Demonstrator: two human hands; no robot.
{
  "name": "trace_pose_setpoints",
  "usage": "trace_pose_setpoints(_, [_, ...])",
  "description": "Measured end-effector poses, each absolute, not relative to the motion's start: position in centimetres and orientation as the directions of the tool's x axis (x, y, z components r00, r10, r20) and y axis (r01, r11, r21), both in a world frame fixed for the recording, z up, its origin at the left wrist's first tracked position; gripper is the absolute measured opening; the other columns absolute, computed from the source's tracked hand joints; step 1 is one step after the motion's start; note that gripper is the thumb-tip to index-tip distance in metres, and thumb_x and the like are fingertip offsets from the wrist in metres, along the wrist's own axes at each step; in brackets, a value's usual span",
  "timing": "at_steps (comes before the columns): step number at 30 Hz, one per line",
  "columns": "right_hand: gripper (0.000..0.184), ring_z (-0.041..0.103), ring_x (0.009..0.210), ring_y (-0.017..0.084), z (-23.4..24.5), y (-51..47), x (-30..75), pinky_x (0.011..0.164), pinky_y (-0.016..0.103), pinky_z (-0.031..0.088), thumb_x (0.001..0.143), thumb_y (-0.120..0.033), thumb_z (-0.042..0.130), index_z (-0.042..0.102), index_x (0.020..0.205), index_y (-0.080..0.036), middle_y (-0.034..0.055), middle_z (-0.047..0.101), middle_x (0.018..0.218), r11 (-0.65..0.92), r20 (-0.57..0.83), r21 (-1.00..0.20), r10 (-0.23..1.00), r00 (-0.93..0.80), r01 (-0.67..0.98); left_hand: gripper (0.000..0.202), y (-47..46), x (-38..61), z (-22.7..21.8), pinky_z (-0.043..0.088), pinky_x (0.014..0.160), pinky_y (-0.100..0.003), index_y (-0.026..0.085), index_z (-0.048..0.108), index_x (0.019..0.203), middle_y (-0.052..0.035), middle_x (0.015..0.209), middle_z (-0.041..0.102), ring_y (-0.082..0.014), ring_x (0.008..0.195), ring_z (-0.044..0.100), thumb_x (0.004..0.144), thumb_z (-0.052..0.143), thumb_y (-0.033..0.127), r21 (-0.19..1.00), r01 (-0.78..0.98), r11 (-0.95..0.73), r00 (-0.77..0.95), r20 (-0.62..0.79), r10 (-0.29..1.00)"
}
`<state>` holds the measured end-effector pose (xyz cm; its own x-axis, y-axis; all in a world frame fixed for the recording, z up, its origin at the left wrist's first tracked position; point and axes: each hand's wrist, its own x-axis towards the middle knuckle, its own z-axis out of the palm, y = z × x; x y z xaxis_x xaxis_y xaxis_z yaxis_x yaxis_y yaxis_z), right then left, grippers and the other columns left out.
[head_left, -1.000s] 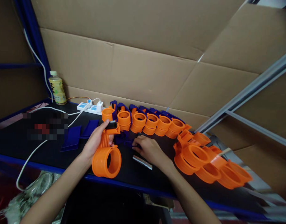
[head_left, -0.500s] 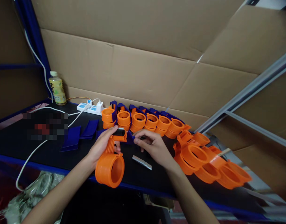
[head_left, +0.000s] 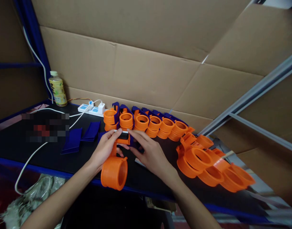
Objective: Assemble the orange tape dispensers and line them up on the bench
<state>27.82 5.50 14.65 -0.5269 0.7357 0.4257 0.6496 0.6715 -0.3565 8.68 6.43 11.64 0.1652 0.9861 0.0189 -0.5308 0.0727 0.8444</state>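
My left hand [head_left: 104, 148] is closed around an orange plastic tape dispenser [head_left: 113, 173], its round hub hanging below the palm. Along the head of the dispenser lies a black block [head_left: 123, 135] with a white toothed strip on top, and my left thumb presses its near end. The fingertips of my right hand [head_left: 152, 152] grip the opposite end of that head, index finger at the toothed strip. Under my right hand shows one end of a silvery flat strip [head_left: 139, 162]; the rest is covered. Dark blue plastic sits partly hidden behind the hands.
Orange dispensers with blue parts [head_left: 141, 122] stand in a row along the cardboard wall. More orange dispensers [head_left: 200, 159] are piled at right. Blue plates [head_left: 71, 140] lie at left, near a power strip [head_left: 88, 109], white cables and a bottle [head_left: 57, 89].
My right hand has moved left and now touches the dispenser's head, covering most of the silvery strip. The left hand keeps hold of the dispenser, whose hub has turned slightly.
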Motion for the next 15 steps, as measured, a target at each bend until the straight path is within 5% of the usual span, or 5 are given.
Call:
trace_pose_setpoints(4, [0.055,0.064,0.119,0.026,14.0,5.3,27.2,0.094,0.039,0.056,0.099,-0.023,0.052,0.042,0.153,-0.024,0.0109,0.064,0.136,0.591,0.438,-0.069,0.742,-0.507,0.804,0.033,6.3,8.8,11.7,0.058,0.046,-0.027,0.013,0.064,0.101,-0.0105,0.086,0.076,-0.0191,0.06,0.072,0.089,0.07,0.043,0.843,-0.529,0.099,0.172,-0.008,0.985])
trace_pose_setpoints(8, [0.055,0.064,0.114,0.029,13.1,5.8,27.0,0.092,0.039,0.056,0.098,-0.024,0.053,0.045,0.152,-0.018,0.0154,0.066,0.13,0.549,0.471,0.013,0.734,-0.489,0.836,0.035,6.2,8.5,12.1,0.058,0.045,-0.026,0.011,0.066,0.101,-0.0108,0.078,0.075,-0.0189,0.056,0.071,0.09,0.069,0.044,0.829,-0.538,0.152,0.21,-0.043,0.977])
trace_pose_setpoints(10, [0.055,0.066,0.107,0.027,13.2,6.3,27.3,0.087,0.038,0.057,0.097,-0.027,0.056,0.047,0.15,-0.019,0.0151,0.067,0.127,0.561,0.473,-0.071,0.747,-0.468,0.825,0.038,6.2,8.3,12.2,0.056,0.044,-0.025,0.01,0.067,0.102,-0.0101,0.072,0.074,-0.0175,0.051,0.068,0.09,0.068,0.046,0.82,-0.542,0.182,0.228,-0.065,0.971])
trace_pose_setpoints(15, [0.051,0.058,0.064,0.013,15.1,7.4,28.6,0.059,0.025,0.052,0.093,-0.038,0.066,0.058,0.142,-0.023,0.0025,0.068,0.09,0.586,0.383,-0.506,0.81,-0.444,0.633,0.041,6.5,7.8,12.1,0.054,0.047,-0.022,0.012,0.068,0.101,-0.0045,0.059,0.067,-0.0142,0.047,0.063,0.088,0.069,0.051,0.821,-0.533,0.203,0.193,-0.115,0.974])
